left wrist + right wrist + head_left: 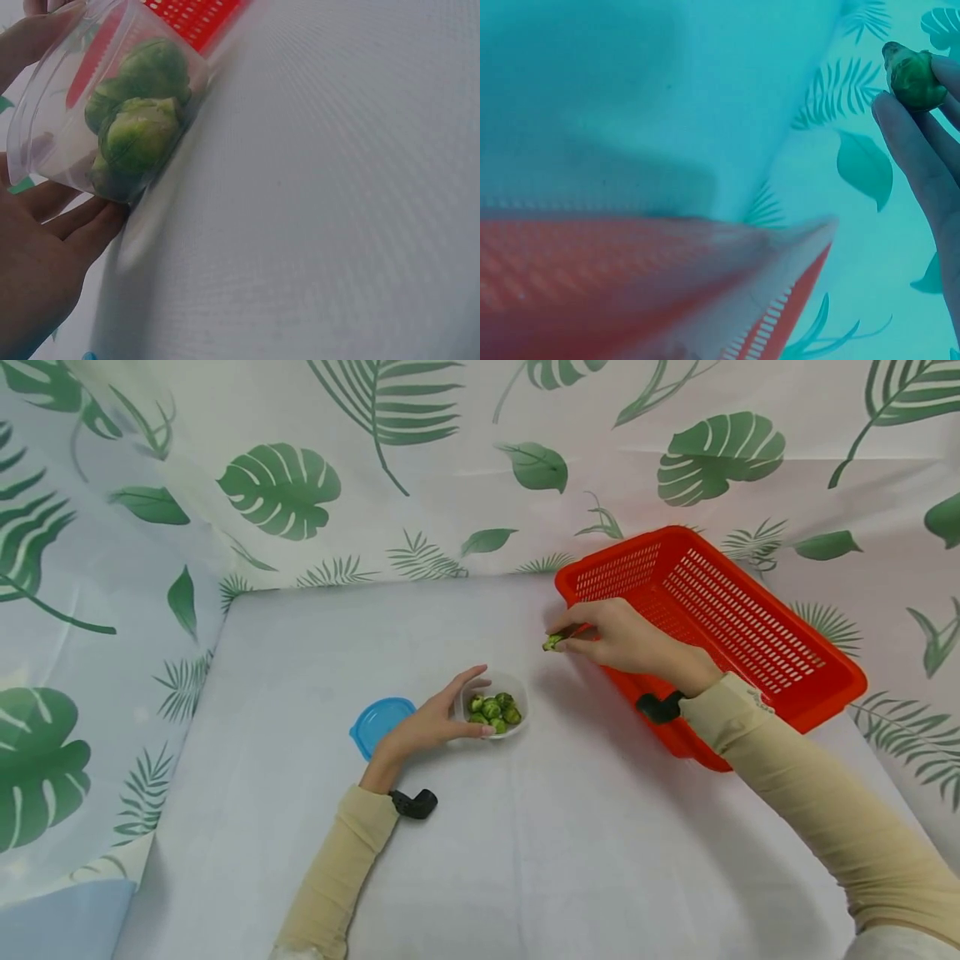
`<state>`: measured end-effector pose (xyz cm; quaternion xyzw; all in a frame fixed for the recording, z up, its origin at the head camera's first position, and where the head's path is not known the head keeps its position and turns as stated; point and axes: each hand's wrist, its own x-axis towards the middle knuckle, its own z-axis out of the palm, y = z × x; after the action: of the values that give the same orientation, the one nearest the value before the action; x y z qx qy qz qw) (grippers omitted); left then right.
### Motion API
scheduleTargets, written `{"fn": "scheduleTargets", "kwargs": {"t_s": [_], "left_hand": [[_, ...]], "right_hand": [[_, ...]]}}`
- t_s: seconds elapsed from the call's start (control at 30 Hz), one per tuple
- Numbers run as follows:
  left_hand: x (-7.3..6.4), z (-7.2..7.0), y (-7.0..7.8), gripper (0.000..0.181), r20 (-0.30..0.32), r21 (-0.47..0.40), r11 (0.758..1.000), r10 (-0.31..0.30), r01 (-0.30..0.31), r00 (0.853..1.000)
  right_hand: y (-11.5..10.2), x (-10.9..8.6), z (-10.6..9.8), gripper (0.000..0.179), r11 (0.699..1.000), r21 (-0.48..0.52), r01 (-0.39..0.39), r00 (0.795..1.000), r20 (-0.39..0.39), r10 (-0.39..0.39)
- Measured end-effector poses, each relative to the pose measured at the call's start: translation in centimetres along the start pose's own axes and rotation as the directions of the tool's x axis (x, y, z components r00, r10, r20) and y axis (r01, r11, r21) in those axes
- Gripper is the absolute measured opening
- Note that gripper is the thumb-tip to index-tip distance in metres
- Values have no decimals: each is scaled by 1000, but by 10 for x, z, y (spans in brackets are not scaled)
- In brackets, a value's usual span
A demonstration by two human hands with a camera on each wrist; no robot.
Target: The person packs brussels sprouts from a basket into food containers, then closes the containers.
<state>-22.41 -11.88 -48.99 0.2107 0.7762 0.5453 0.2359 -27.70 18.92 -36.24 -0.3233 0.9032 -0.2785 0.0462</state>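
Note:
My left hand (435, 722) grips a clear plastic tub (522, 714) from its left side, thumb and fingers on opposite walls. Several green Brussels sprouts (492, 712) lie inside, and the left wrist view shows them (142, 135) through the tub's wall. Between the thumb and fingertips of my right hand (618, 639) a single Brussels sprout (916, 79) is pinched. That hand is above the near left rim of a red slotted basket (757, 610), with the sprout just outside the rim. No sprouts show in the visible part of the basket.
A blue lid (384, 724) lies on the white-covered table (315, 643), partly behind my left hand. Leaf-patterned cloth (442, 468) hangs at the back and left. The basket stands at the right, slanted, its far side close to the cloth.

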Motion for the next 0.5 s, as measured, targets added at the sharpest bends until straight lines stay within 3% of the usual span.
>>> {"fn": "scheduleTargets", "kwargs": {"t_s": [0.2,0.5], "left_hand": [[1,1,-1,96,2,-7,1000,8,-8,1000],[1,0,-2,96,-1,-10,1000,1,-1,1000]], "right_hand": [[-3,6,12,23,997,63,42,998,43,-45],[-12,16,26,24,994,82,78,993,84,-85]]}}
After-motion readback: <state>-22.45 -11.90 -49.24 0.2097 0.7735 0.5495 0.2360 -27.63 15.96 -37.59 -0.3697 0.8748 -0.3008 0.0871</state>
